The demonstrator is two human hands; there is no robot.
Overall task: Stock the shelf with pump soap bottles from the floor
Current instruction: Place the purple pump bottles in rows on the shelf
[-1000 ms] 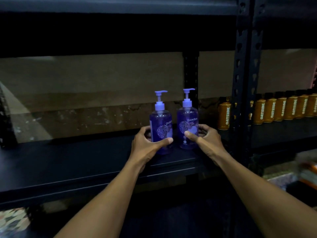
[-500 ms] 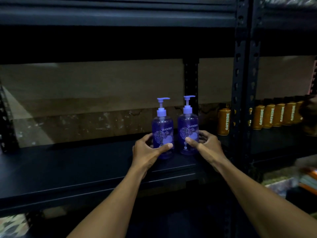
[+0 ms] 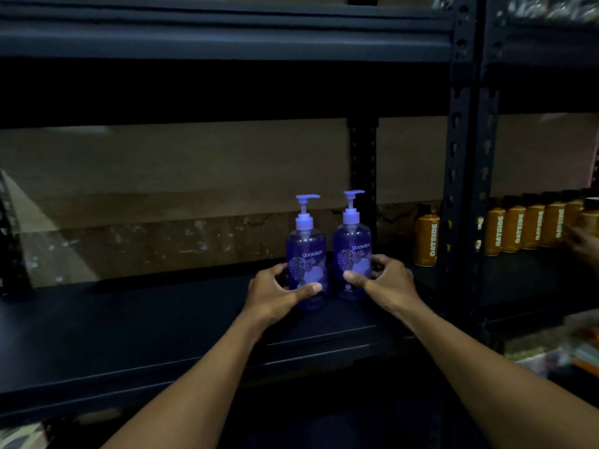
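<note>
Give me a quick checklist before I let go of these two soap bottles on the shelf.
1. The left bottle stands upright on the shelf: ok.
2. The right bottle stands upright: ok.
3. Both face front, brand name readable: ok.
4. Gap to the orange cans: ok.
5. Bases flat, partly hidden by the left hand and right hand gripping them: cannot tell.
6. More bottles on the floor: cannot tell, out of view.

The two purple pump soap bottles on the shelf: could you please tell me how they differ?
The left soap bottle is gripped by the left hand; the right soap bottle by the right hand. The left soap bottle stands slightly nearer the shelf front; the right soap bottle sits closer to the orange Oatside bottles. Both stand upright, nozzles pointing right, labelled guardian.
</note>
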